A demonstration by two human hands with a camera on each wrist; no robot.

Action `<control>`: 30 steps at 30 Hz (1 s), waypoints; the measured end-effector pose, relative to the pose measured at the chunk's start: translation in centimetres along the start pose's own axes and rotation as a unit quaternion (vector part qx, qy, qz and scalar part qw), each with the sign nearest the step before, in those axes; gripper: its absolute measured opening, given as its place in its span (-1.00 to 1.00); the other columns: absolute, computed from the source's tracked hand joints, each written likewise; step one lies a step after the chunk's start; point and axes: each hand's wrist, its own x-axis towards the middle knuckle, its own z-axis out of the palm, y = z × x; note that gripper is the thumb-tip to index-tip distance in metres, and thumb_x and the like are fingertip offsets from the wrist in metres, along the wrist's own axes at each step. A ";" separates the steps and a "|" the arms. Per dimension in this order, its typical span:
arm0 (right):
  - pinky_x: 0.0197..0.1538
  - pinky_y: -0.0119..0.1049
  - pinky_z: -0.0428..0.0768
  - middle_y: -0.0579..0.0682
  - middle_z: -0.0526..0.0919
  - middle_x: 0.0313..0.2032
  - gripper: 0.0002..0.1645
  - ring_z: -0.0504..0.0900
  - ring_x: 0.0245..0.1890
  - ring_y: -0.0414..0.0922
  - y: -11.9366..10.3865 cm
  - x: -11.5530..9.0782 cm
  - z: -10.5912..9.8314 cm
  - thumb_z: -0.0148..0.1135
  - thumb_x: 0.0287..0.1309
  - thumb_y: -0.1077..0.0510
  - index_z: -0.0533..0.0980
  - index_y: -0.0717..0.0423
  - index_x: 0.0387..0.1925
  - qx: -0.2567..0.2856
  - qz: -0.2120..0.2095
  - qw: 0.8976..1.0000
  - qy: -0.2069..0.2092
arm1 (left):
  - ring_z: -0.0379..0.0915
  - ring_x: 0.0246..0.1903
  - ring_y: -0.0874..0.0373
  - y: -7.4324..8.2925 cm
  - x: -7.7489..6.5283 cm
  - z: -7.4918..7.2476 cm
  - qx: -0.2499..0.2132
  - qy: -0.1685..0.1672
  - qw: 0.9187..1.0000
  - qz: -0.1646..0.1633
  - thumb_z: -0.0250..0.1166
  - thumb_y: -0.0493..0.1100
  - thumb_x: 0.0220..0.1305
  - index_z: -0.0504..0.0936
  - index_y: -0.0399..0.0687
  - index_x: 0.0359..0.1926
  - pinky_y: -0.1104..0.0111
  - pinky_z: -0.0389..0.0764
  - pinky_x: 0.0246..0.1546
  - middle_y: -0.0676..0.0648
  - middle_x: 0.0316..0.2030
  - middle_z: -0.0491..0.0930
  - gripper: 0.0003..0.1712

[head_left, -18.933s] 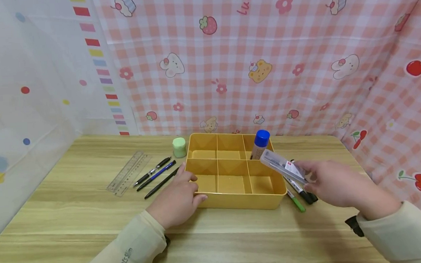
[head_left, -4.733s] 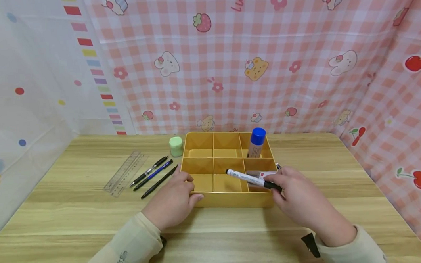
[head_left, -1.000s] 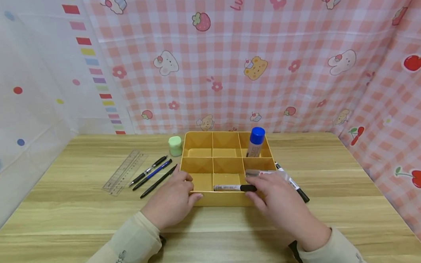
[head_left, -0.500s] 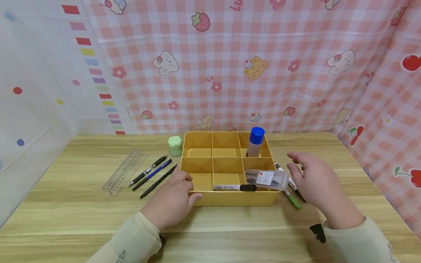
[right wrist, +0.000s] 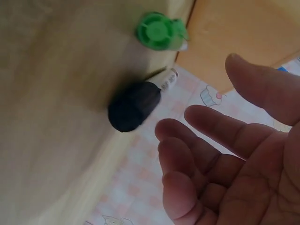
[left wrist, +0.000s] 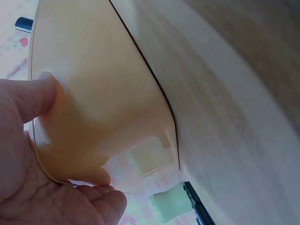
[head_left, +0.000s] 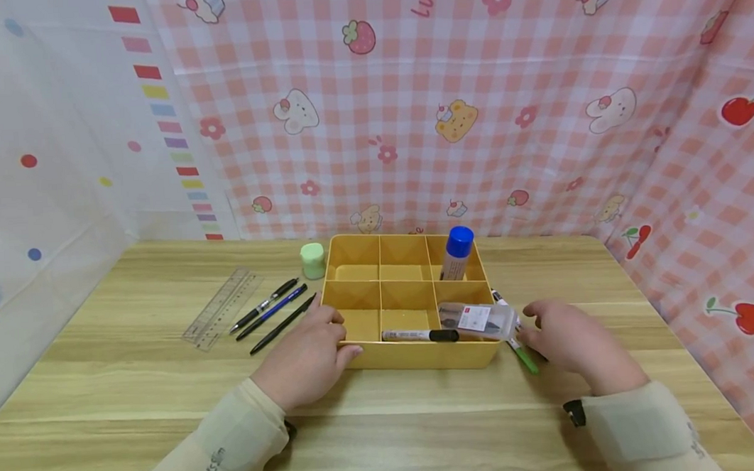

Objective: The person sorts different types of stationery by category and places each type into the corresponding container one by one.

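My left hand (head_left: 303,357) grips the front left corner of a yellow six-compartment organizer box (head_left: 415,356); its thumb presses the outer wall (left wrist: 103,84) in the left wrist view. My right hand (head_left: 571,343) is right of the box, fingers loosely bent and holding nothing. Near it on the table lie a black-capped marker (right wrist: 133,107) and a green-capped marker (head_left: 526,361). A second black-capped marker (head_left: 414,335) lies along the box's front middle compartment, its cap reaching into the right one. A clear plastic case (head_left: 477,319) leans over the right rim. A blue-capped glue stick (head_left: 457,254) stands in the back right compartment.
Left of the box lie a clear ruler (head_left: 221,311), a black pen (head_left: 265,305), a blue pen (head_left: 272,312) and another black pen (head_left: 282,326). A light green lidded jar (head_left: 313,261) stands by the box's back left corner. Patterned cloth hangs behind the table.
The clear case, earlier in my right hand, now lies in the box. My right hand released a black-capped marker there and moved right, then lower toward the loose markers. My left hand stayed put.
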 end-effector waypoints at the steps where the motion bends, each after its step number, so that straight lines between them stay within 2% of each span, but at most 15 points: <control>1: -0.20 0.09 0.57 0.22 0.59 -0.18 -0.42 0.53 -0.28 0.03 0.0 0.0 0.1 0.18 0.20 -0.03 0.42 0.32 0.09 0.001 -0.001 1.000 -0.006 | 0.28 0.01 0.15 0.0 0.0 0.0 0.000 0.001 1.000 0.001 0.15 0.14 0.30 0.65 -0.16 -0.33 0.21 -0.09 0.37 -0.02 -0.16 0.46 -0.56; 5: -0.36 -0.09 0.55 0.05 0.58 -0.36 -0.43 0.47 -0.44 -0.08 0.1 0.2 0.5 0.22 0.15 -0.02 0.43 0.30 0.07 0.002 -0.004 1.000 -0.020 | 0.30 -0.02 0.15 -0.1 0.0 0.1 0.003 0.004 1.000 0.008 0.16 0.13 0.29 0.65 -0.15 -0.34 0.19 -0.07 0.37 -0.02 -0.16 0.46 -0.57; 8: -0.40 -0.14 0.51 -0.01 0.56 -0.43 -0.47 0.44 -0.48 -0.10 0.0 0.2 0.8 0.24 0.13 -0.02 0.46 0.27 0.02 -0.005 -0.013 1.000 -0.018 | 0.30 -0.03 0.16 -0.1 0.0 0.2 0.005 0.006 1.000 0.011 0.15 0.13 0.30 0.65 -0.14 -0.35 0.18 -0.05 0.36 -0.02 -0.17 0.46 -0.58; 13: -0.36 -0.10 0.50 -0.02 0.55 -0.43 -0.54 0.43 -0.47 -0.07 -0.1 0.3 1.1 0.30 0.07 0.02 0.49 0.24 -0.07 -0.016 -0.018 1.000 -0.010 | 0.30 -0.03 0.16 -0.2 0.1 0.2 0.005 0.005 1.000 0.011 0.15 0.13 0.30 0.65 -0.14 -0.35 0.18 -0.05 0.36 -0.02 -0.17 0.47 -0.58; 21: -0.39 -0.11 0.48 -0.01 0.53 -0.42 -0.48 0.43 -0.46 -0.06 -0.1 0.3 1.0 0.31 0.08 0.04 0.44 0.24 0.02 -0.015 -0.016 1.000 -0.018 | 0.29 -0.03 0.17 -0.2 0.1 0.2 0.003 0.005 1.000 0.008 0.16 0.13 0.29 0.65 -0.16 -0.34 0.20 -0.07 0.37 -0.01 -0.18 0.46 -0.57; 30: -0.40 -0.14 0.47 -0.05 0.53 -0.45 -0.61 0.42 -0.48 -0.09 0.0 0.2 1.1 0.30 0.09 0.06 0.47 0.17 -0.10 -0.010 -0.023 0.999 -0.023 | 0.29 -0.03 0.18 -0.1 0.1 0.1 -0.001 0.003 1.000 0.005 0.15 0.13 0.30 0.65 -0.15 -0.33 0.22 -0.09 0.37 -0.01 -0.18 0.46 -0.58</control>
